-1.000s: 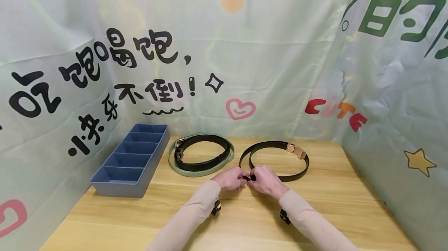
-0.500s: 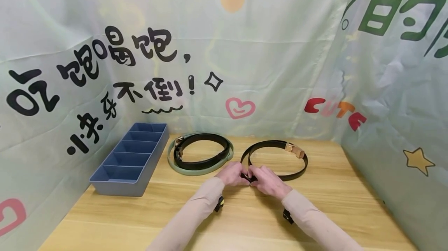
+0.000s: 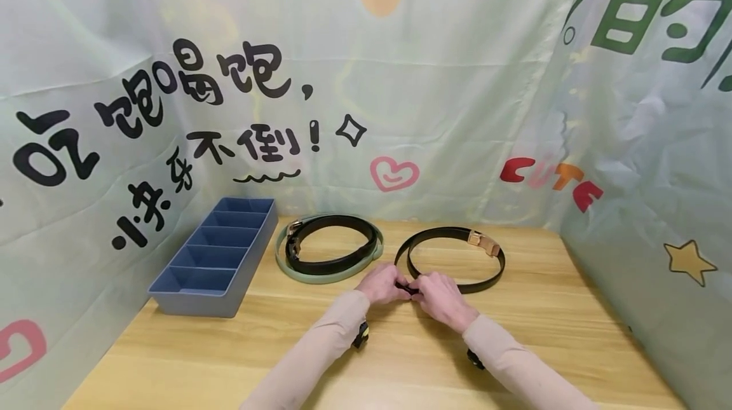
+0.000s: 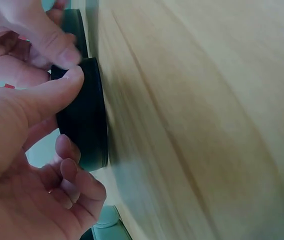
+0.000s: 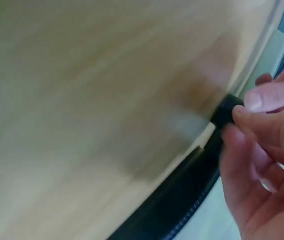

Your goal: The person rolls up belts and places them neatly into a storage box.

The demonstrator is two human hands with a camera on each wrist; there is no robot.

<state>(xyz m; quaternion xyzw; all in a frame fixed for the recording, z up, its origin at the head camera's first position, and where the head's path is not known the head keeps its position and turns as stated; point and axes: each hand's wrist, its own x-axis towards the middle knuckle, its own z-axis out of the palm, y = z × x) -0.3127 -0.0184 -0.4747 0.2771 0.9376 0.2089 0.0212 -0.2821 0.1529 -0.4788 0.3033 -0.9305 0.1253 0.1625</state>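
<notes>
A thin black belt with a gold-coloured buckle [image 3: 483, 243] lies coiled in a loop at the right of the table. At the loop's near left side my left hand [image 3: 384, 284] pinches the black belt [image 4: 84, 120], its thumb flat on the outer face. Right beside it, my right hand [image 3: 443, 299] pinches the same strap between thumb and fingertips. In the right wrist view the fingers of both hands nearly meet at a short black piece of the belt [image 5: 226, 110]. The fingers hide most of that spot.
Left of the hands lie a coiled black belt [image 3: 332, 268] and a pale green belt [image 3: 326, 279] around it, both with metal buckles. A blue-grey tray [image 3: 240, 292] with several compartments stands at the table's left. Printed cloth [image 3: 457, 111] hangs behind and on both sides.
Both hands have shifted slightly to the right along with the held part of the belt, and their fingers have changed position on it. The other belts and the tray stay in place.
</notes>
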